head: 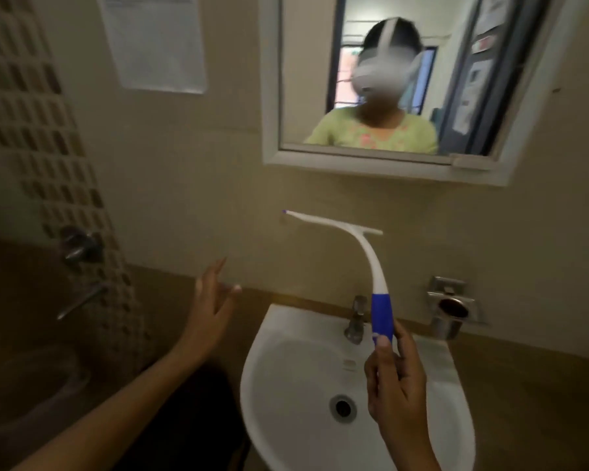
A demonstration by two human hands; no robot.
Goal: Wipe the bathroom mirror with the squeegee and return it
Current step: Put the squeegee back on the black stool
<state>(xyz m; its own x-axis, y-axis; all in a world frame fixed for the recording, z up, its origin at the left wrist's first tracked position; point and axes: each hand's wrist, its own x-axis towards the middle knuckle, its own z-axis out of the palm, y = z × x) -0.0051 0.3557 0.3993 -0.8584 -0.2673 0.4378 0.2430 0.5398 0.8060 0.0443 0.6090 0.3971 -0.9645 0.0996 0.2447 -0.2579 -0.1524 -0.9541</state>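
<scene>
Obs. Squeegee (382, 311) is in the right hand (397, 385), held upright over the sink (262, 368), just in front of the tap (356, 321). The grip is closed on the low end of the blue handle, thumb on the near side and fingers curled behind. It looks like a light pinch, not a full fist. Judgement: holding that low gives reach, so the blade can get up to the glass without a stretch.

Blade sits at the top of the curved white neck, roughly level, one end tilted slightly up. It hangs between the sink and the mirror (405, 79), below the lower frame and not touching the glass. Whether it touches the wall behind, I cannot tell.

Left hand (211, 311) is released: fingers straight and spread, holding nothing, raised in the air left of the sink. Likely kept out of the blade's way, or used for balance.

Stage, judged: tool in hand, blade off the glass. From this frame I cannot tell whether the wipe is to come or done; no streaks or drops are readable on the glass.

Next move calls for: lifting the blade to the top edge, flat to the glass, and drawing down.

Risk: a pinch this low may let the neck twist under pressure.

Also present: paper notice (153, 39) on the wall, steel cup holder (451, 311) right of the tap.
</scene>
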